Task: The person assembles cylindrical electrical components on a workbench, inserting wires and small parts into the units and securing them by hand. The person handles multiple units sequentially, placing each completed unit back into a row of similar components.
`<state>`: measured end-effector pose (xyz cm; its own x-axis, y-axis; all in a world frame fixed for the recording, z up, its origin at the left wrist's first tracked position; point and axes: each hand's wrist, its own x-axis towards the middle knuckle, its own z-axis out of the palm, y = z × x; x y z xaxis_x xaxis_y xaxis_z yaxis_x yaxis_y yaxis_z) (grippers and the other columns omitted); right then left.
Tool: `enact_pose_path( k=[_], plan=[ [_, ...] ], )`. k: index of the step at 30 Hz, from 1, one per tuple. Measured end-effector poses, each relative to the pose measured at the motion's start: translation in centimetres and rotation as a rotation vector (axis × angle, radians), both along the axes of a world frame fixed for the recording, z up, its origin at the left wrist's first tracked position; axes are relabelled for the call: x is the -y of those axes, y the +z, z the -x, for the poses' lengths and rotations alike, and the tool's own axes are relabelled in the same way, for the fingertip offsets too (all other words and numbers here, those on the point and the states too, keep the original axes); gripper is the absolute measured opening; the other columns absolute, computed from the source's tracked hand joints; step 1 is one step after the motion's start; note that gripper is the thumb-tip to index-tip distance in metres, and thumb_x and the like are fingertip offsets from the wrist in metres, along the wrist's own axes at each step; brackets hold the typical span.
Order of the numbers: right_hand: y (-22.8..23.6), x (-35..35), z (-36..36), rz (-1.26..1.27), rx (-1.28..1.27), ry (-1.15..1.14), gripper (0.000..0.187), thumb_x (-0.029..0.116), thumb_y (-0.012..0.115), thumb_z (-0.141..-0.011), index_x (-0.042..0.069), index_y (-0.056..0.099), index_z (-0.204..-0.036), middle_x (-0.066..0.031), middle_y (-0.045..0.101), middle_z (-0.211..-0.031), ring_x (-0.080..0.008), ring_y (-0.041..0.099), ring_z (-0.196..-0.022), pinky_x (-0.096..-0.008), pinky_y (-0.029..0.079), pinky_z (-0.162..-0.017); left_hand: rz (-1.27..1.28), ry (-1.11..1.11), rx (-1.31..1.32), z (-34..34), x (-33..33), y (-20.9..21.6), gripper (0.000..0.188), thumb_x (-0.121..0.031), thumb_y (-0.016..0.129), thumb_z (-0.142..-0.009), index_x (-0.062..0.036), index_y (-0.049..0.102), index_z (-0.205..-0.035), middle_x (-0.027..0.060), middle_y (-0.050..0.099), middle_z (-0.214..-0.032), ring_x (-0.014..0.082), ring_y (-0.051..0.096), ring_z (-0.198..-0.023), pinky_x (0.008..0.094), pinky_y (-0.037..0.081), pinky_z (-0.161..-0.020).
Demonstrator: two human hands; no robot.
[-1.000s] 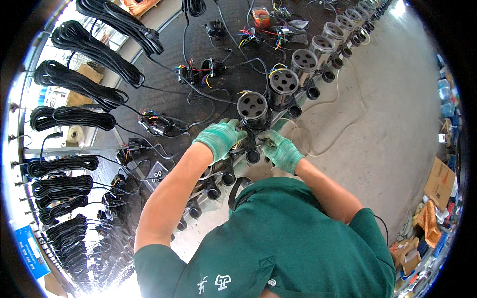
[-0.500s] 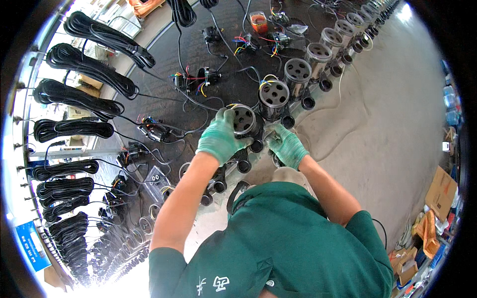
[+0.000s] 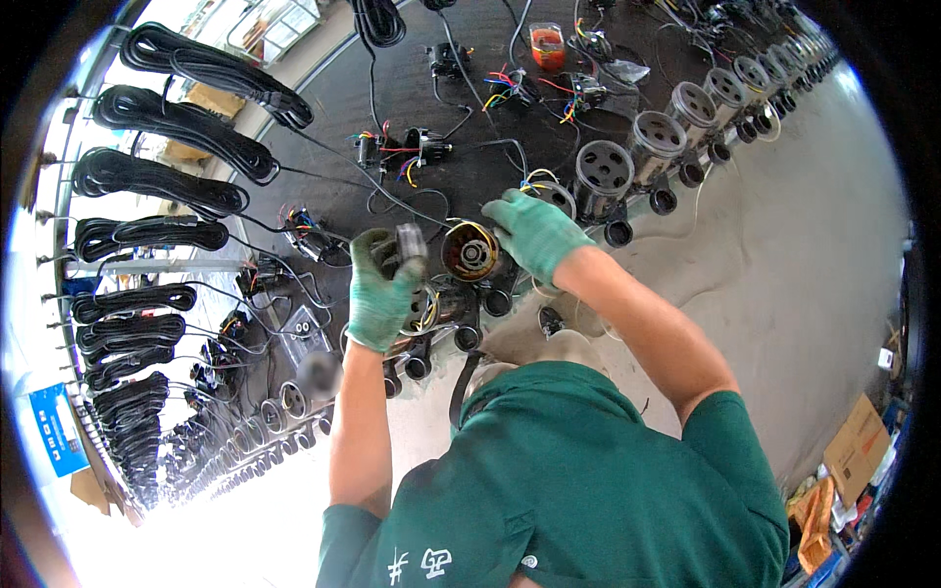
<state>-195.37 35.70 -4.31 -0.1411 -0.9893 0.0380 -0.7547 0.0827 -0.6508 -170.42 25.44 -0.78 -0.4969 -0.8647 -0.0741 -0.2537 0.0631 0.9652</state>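
My left hand [image 3: 384, 299], in a green glove, grips a round metal cap [image 3: 410, 241], tilted nearly edge-on and raised beside an uncovered metal cylinder [image 3: 470, 252]. Inside that cylinder a round ringed part and a yellow wire along the rim are visible. My right hand [image 3: 537, 233], gloved too, reaches over the cylinder's right side with fingers stretched out; nothing shows in them. Partly behind it is another cylinder with a perforated top [image 3: 555, 196] and light wires. A black pipe stub [image 3: 498, 302] sits at the near side of the uncovered cylinder.
A row of capped cylinders [image 3: 604, 169] follows the dark table's [image 3: 323, 98] edge to the far right. Coiled black cables [image 3: 186, 132] hang at the left. Small wired black units [image 3: 427, 147] and a tub of red stuff [image 3: 547, 47] lie farther back. A cardboard box [image 3: 856, 446] stands at right.
The perforated cap has come off the cylinder and is in my left hand, which moved left. My right hand moved up and left, from beside the pipe stub to above the cylinder's right side.
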Motion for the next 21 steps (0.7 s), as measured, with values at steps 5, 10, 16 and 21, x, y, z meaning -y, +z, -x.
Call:
enact_pose_path(
  k=[5, 10, 16, 21],
  plan=[
    [-0.6, 6.2, -0.5, -0.232, -0.301, 0.309, 0.025, 0.017, 0.066, -0.097, 0.001, 0.071, -0.116, -0.0228, 0.071, -0.120, -0.0392, 0.071, -0.112, -0.0457, 0.057, -0.096, -0.388, 0.092, -0.293, 0.0, -0.4, 1.3, 0.075, -0.032, 0.069, -0.098, -0.0111, 0.034, -0.160, 0.0133, 0.060, -0.138, 0.0273, 0.066, -0.119, 0.0450, 0.059, -0.102],
    [-2.0, 8.7, -1.6, -0.298, -0.268, 0.292, 0.021, 0.020, 0.068, -0.096, 0.007, 0.077, -0.109, -0.0194, 0.074, -0.115, -0.0388, 0.072, -0.108, -0.0459, 0.058, -0.093, -0.466, 0.103, -0.384, -0.3, 1.5, -1.5, 0.066, -0.028, 0.067, -0.098, -0.0126, 0.040, -0.156, 0.0115, 0.063, -0.137, 0.0285, 0.066, -0.122, 0.0482, 0.059, -0.103],
    [-1.9, 7.3, -0.6, -0.176, -0.058, 0.227, 0.018, 0.020, 0.071, -0.093, 0.011, 0.081, -0.105, -0.0166, 0.077, -0.109, -0.0402, 0.073, -0.102, -0.0481, 0.058, -0.089, -0.518, 0.066, -0.389, -0.2, 3.9, -2.5, 0.055, -0.024, 0.064, -0.100, -0.0130, 0.048, -0.151, 0.0112, 0.066, -0.133, 0.0286, 0.067, -0.120, 0.0490, 0.059, -0.102],
    [-0.7, 8.5, -0.8, -0.282, -0.088, 0.301, 0.027, 0.020, 0.073, -0.089, 0.008, 0.080, -0.113, -0.0167, 0.079, -0.109, -0.0385, 0.073, -0.103, -0.0454, 0.058, -0.091, -0.530, -0.008, -0.415, -1.0, 5.9, -4.3, 0.051, -0.022, 0.059, -0.103, -0.0150, 0.048, -0.152, 0.0116, 0.065, -0.135, 0.0288, 0.068, -0.118, 0.0487, 0.062, -0.099]
  ],
)
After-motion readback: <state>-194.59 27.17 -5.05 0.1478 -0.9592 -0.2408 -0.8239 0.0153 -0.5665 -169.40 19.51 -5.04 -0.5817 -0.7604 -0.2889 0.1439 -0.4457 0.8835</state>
